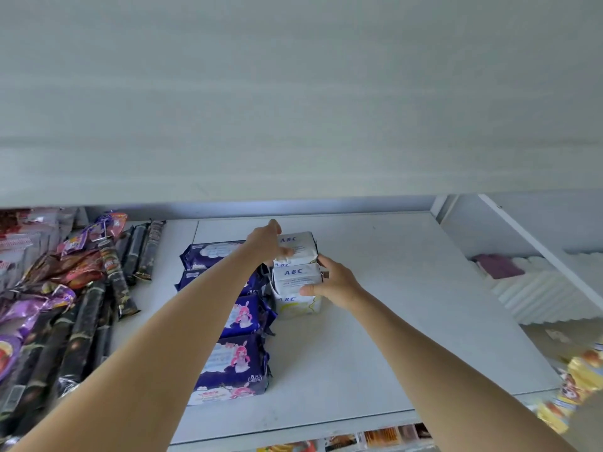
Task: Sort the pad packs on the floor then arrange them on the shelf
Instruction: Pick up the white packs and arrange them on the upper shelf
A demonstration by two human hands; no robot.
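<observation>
On the white shelf a row of white ABC pad packs runs front to back. My left hand grips the rear white pack from its left side, fingers curled over its top. My right hand grips the middle white pack from the right, thumb across its front. A third white pack with yellow print stands in front of them. To their left a row of dark blue pad packs with a pink cartoon figure runs front to back.
Dark and purple snack packets are piled on the shelf's left part. The shelf above overhangs close overhead. White folded items and a purple one lie on the neighbouring shelf at the right. Yellow packets show at the lower right.
</observation>
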